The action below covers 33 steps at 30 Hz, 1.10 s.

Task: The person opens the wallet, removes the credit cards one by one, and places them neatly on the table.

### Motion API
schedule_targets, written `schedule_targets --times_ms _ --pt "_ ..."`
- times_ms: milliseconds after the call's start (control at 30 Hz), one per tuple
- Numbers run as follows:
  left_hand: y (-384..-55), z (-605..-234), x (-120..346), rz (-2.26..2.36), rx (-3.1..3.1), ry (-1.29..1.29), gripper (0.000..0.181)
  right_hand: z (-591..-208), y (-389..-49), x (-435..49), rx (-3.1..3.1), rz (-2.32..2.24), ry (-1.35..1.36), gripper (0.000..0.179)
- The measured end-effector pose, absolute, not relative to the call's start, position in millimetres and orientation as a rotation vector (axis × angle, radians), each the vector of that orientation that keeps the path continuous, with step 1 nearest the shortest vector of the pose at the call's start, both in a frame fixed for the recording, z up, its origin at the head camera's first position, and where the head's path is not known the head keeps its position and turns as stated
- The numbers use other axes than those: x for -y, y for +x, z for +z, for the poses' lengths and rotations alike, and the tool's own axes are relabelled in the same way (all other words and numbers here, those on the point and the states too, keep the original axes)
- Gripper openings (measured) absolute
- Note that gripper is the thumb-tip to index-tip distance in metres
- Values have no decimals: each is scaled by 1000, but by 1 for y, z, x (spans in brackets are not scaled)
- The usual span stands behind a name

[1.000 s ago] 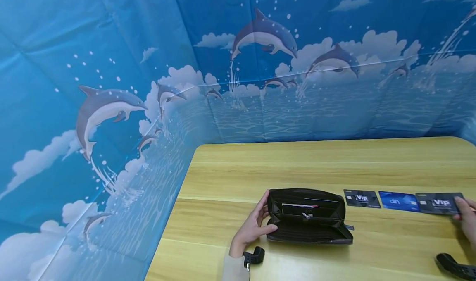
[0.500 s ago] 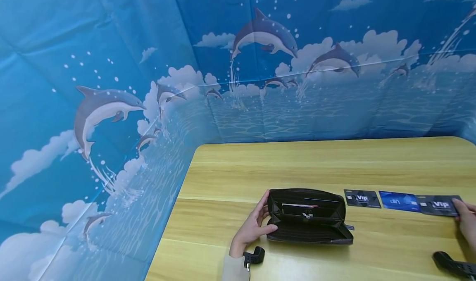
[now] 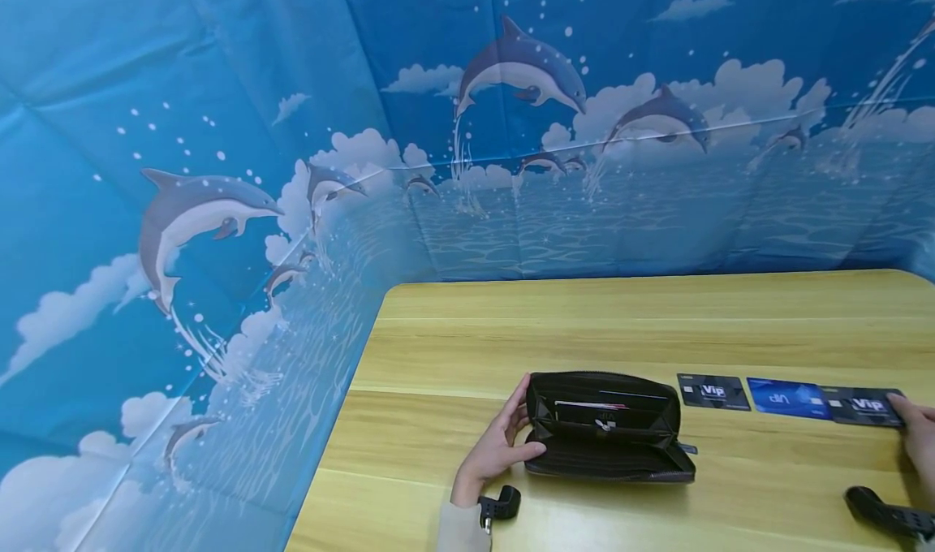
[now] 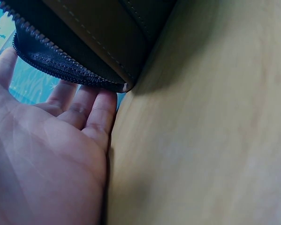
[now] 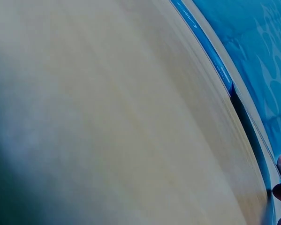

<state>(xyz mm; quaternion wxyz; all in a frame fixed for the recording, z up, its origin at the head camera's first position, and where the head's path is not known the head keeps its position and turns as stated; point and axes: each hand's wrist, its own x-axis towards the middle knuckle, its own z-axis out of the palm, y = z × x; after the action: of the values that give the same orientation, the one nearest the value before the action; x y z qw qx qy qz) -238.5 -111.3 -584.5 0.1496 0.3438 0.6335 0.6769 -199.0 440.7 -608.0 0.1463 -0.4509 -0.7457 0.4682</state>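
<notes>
A black zip-around wallet point(image 3: 609, 454) lies spread on the table, its inner pockets showing and the edges of a few cards and papers inside. My left hand point(image 3: 500, 446) holds its left end, thumb on the front flap and fingers round the side; the left wrist view shows the fingers at the zip point(image 4: 60, 65). To the right, a dark Vip card point(image 3: 712, 392), a blue card point(image 3: 787, 398) and another dark Vip card point(image 3: 862, 407) form a row. My right hand point(image 3: 920, 430), partly cut off by the frame, pinches that last card's right end between thumb and fingers.
The wooden table point(image 3: 467, 333) has a back edge against a blue dolphin-print curtain point(image 3: 657, 211), which also hangs on the left side. A zip pull tab point(image 3: 687, 448) sticks out at the wallet's right. Black camera mounts point(image 3: 500, 503) sit on both wrists.
The right hand has moved slightly left and down, and the right end of its card has lowered toward the table. The left hand and wallet have stayed put.
</notes>
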Motion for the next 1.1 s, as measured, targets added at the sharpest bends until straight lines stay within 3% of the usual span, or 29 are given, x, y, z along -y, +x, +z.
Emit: schedule_targets --times_ms 267,900,1100 --pt "-239 -588 112 1949 -1809 977 91 -602 -195 -437 2123 1378 -1281 42" --pt "-236 -587 115 1940 -1815 982 91 -603 -191 -436 2138 1308 -1329 45" --pt "-234 -582 116 1915 -1828 968 92 -602 -191 -432 2118 1267 -1382 39"
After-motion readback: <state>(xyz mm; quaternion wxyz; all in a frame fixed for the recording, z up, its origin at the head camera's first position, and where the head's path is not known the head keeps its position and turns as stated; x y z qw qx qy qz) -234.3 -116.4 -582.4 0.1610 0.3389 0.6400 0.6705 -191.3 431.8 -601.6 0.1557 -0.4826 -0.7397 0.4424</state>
